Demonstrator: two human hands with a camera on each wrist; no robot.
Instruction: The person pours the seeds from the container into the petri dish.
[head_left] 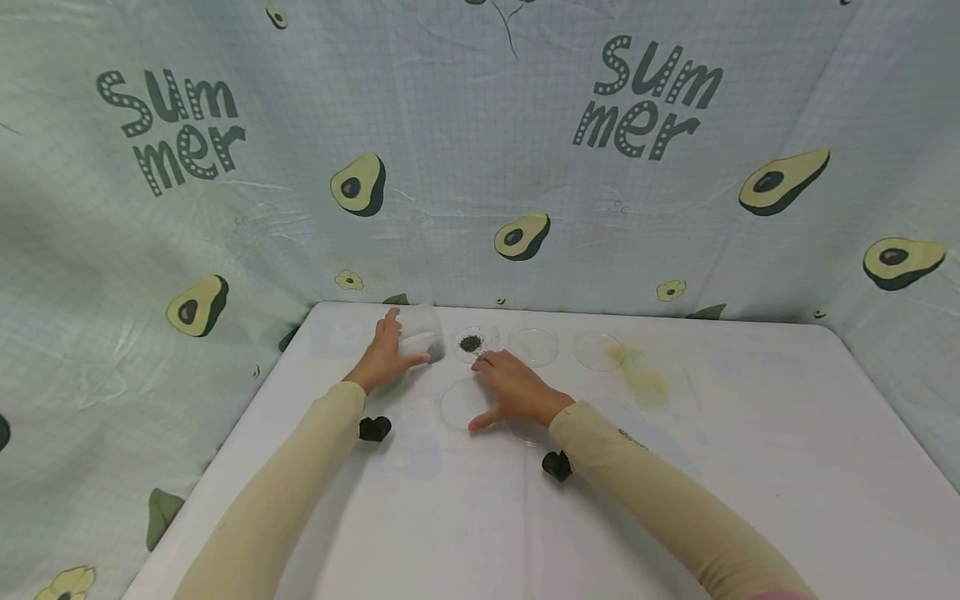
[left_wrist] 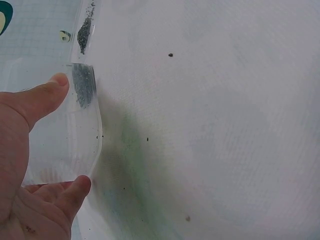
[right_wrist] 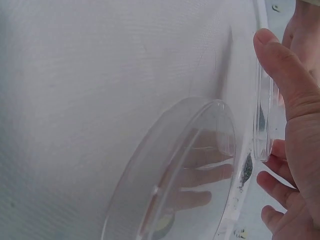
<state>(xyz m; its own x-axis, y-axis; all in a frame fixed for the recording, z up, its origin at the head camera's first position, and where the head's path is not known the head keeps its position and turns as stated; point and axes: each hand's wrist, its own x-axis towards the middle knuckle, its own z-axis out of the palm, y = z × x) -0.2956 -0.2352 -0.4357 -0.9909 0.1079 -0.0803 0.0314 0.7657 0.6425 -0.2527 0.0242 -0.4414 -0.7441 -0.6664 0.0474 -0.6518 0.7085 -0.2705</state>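
Evidently for steadiness, left hand grips clear container near far-left corner of bench, while right hand grips shallow dish across its rim, toward far edge.

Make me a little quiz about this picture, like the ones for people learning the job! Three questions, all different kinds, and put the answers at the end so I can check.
1. True or false: the person's left hand grips a clear, plastic-looking container.

2. What lies in the clear, round, plastic-looking dish nearest that container in the head view?

3. Fill in the blank: the grey-green word printed on the pale, avocado-patterned cloth backdrop is ____.

Key
1. True; the thumb and fingers are on different sides of it.
2. A small heap of dark granules.
3. Summer.
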